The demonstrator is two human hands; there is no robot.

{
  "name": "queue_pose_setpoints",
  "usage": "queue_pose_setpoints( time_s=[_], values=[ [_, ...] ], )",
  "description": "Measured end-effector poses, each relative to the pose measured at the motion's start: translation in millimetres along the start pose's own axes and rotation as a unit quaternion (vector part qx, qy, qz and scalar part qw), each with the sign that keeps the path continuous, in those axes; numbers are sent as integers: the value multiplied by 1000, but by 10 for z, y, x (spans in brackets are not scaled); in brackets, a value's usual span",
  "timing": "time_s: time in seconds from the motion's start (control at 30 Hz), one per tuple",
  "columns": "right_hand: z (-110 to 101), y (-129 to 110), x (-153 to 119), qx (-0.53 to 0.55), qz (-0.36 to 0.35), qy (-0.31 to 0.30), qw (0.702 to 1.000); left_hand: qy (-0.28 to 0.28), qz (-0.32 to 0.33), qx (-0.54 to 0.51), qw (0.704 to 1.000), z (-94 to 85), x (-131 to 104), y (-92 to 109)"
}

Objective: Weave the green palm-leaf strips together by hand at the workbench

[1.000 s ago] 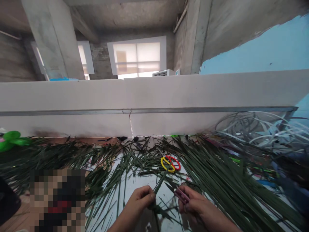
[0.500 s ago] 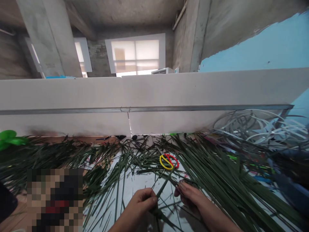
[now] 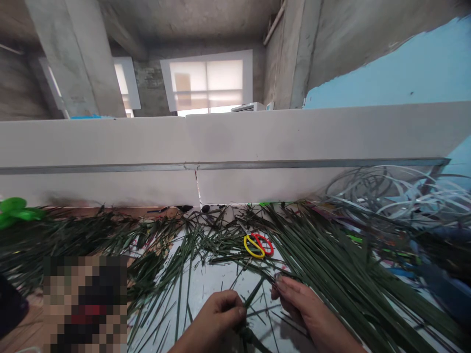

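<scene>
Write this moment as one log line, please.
left hand: pinching a green leaf strip | right hand: nearby, contents unclear | red-and-yellow scissors: lying beyond both hands

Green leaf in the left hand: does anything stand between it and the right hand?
Nothing visible does: between the right hand and the green leaf in the left hand, only loose strips lie below on the white surface. The scissors lie beyond both hands.

L grip [image 3: 227, 314] & R grip [image 3: 302, 300]: person's bare hands, 5-fingered; forearms [image 3: 200, 335] bare too, down to btm edge.
</scene>
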State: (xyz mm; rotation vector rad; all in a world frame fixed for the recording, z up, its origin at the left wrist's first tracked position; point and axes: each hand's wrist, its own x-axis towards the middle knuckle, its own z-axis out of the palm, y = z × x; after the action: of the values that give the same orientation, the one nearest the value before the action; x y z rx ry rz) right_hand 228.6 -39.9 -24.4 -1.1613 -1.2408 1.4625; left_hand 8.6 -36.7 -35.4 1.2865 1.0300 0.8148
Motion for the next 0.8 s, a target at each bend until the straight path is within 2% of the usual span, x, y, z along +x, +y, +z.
queue_pose_setpoints(
  time_s=[0.1, 0.23, 0.37, 0.43, 0.5, 0.67, 0.8],
  values=[
    [-10, 23, 29, -9, -13, 6, 1000, 2, 6, -18, 1000, -4, 8, -1],
    [-107, 79, 132, -130, -57, 38, 989, 24, 17, -28, 999, 0, 40, -18],
    [-247, 27, 198, -295, -147, 54, 943, 60, 40, -17, 997, -3, 84, -45],
    [-260, -76, 180, -331, -188, 54, 923, 75, 49, -8, 996, -4, 89, -21],
    [-204, -196, 146, -320, -199, 34, 926, 86, 58, -10, 995, 5, 76, 29],
    [150, -326, 139, -207, -156, 1, 966, 98, 84, -36, 991, 77, 18, 125],
    [358, -269, 185, -176, -151, 32, 972, 86, 87, -44, 991, 142, -1, 81]
  ],
)
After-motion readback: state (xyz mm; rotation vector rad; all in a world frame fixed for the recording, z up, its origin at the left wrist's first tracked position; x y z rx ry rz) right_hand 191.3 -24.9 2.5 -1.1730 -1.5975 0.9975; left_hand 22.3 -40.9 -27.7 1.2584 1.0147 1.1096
